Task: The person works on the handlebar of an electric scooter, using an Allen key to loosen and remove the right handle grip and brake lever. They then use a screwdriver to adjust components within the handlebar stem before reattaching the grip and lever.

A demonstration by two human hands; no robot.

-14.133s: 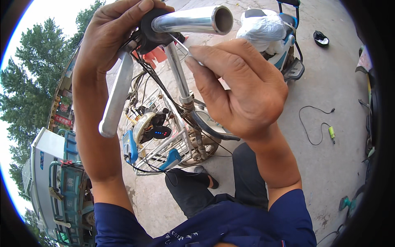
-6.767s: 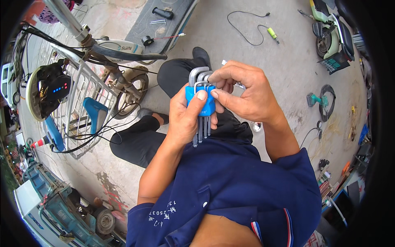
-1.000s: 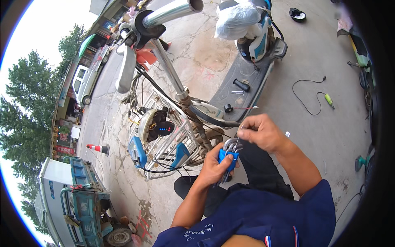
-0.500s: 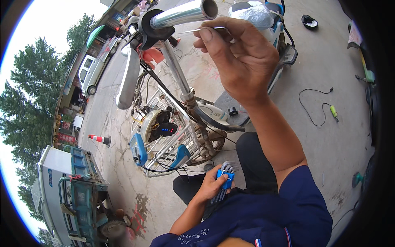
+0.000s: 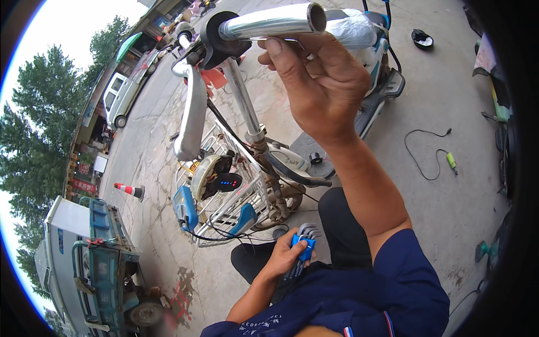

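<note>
My right hand [image 5: 328, 84] is raised just under the bare metal handlebar end [image 5: 269, 23], pinching a thin hex key [image 5: 292, 40] between thumb and fingers. Part of the key is hidden by the fingers and bar. A black housing [image 5: 219, 36] sits inboard on the bar, and a silver lever [image 5: 193, 112] hangs below it. Low in front of my body, my left hand [image 5: 281, 258] is closed round a hex key set [image 5: 304, 245] in a blue holder, its bent ends pointing up.
Below the handlebar stands a white wire basket [image 5: 247, 205] with a loose headlight unit [image 5: 227, 182] and cables. A bagged seat [image 5: 351, 31] is behind my right hand. On the concrete lie a green-ended cable [image 5: 452, 163] and a black bowl-like item [image 5: 422, 39]. A cone [image 5: 129, 190] and truck [image 5: 106, 253] stand left.
My right hand with the hex key has moved slightly left and down relative to the handlebar, now close beneath its end. The view has shifted a little; my left hand keeps its hold.
</note>
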